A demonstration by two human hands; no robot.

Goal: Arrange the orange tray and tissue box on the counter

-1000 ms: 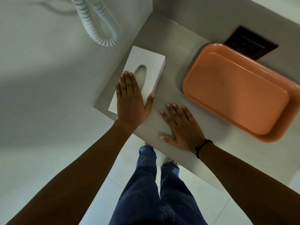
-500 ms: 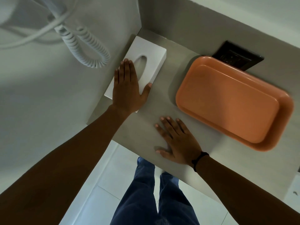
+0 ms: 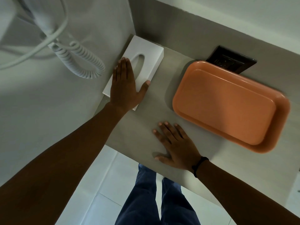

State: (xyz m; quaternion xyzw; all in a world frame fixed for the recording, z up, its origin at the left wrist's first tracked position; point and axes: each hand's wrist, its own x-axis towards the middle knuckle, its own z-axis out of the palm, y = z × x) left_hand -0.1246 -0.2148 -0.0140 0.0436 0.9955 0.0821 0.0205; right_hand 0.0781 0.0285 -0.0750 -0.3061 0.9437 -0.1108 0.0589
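The white tissue box [image 3: 151, 56] lies along the left wall, its far end in the counter's back left corner, with its oval slot facing up. My left hand [image 3: 125, 88] lies palm-down on the box's near half, thumb hooked over its right side. The empty orange tray [image 3: 227, 106] sits at an angle on the right part of the grey counter [image 3: 146, 127]. My right hand [image 3: 175, 146] rests flat on the counter near the front edge, fingers spread, clear of the tray and holding nothing.
A black socket plate [image 3: 232, 60] on the back wall is partly hidden behind the tray's far edge. A white coiled cord [image 3: 81, 62] hangs on the left wall beside the box. Below the counter's front edge are my legs and a tiled floor.
My left hand has pushed the tissue box farther back along the left wall into the corner. My right hand stays flat on the counter. The tray has not moved.
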